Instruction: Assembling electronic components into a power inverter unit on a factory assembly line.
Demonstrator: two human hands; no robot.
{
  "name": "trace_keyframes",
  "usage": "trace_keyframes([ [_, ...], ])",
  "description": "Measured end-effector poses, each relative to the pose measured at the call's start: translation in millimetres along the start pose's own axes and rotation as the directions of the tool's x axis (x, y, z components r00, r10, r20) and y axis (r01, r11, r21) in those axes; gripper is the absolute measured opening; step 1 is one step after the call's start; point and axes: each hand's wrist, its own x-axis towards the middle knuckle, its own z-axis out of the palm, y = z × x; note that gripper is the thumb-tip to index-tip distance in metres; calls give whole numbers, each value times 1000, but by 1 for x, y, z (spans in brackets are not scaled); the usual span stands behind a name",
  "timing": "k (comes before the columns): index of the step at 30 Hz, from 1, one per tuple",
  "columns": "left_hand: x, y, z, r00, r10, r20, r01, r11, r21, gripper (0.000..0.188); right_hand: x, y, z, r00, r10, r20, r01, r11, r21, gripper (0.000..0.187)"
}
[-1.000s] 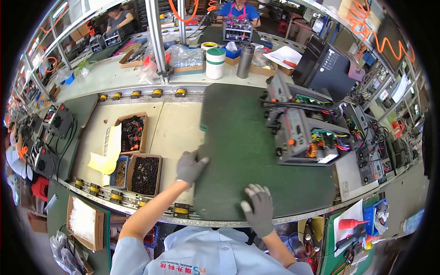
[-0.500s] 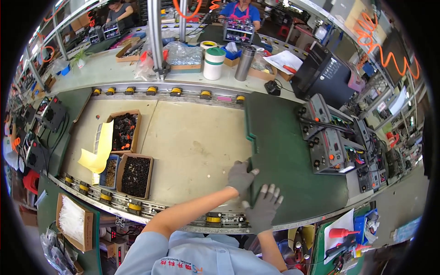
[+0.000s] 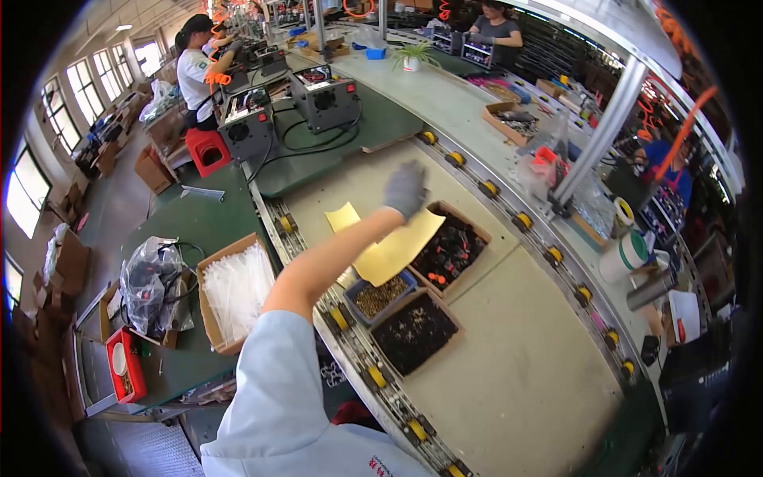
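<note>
My left hand (image 3: 405, 191), in a grey glove, reaches far out over the line, just beyond the yellow paper sheet (image 3: 389, 256). Motion blurs it and its fingers cannot be made out. The curled sheet lies partly over a blue tray of small brass-coloured parts (image 3: 380, 297) and the edge of a carton of black and orange parts (image 3: 449, 248). Beside them sits a carton of small black parts (image 3: 415, 332). My right hand is outside the picture.
Dark metal-cased units (image 3: 326, 99) with cables stand on a green board ahead. Roller rails (image 3: 490, 188) border the line. At left, a side table holds a carton of white plastic strips (image 3: 236, 294) and a bagged bundle (image 3: 151, 286). Co-workers stand farther off.
My view has swung left. My left hand has gone from the green board to beside the yellow sheet. My right hand, earlier on that board, has left the view.
</note>
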Motion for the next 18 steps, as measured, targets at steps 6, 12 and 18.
trace_keyframes([
  [6,5,-197,35,823,-529,205,262,675,690,72,21,108,61,962,99,253,-16,950,-311,82],
  [12,-4,-242,45,696,-680,231,423,649,632,91,42,52,19,913,276,301,-245,960,-139,79],
  [18,-23,-214,43,704,-670,237,419,661,623,93,49,55,47,958,222,180,-187,964,-190,83],
])
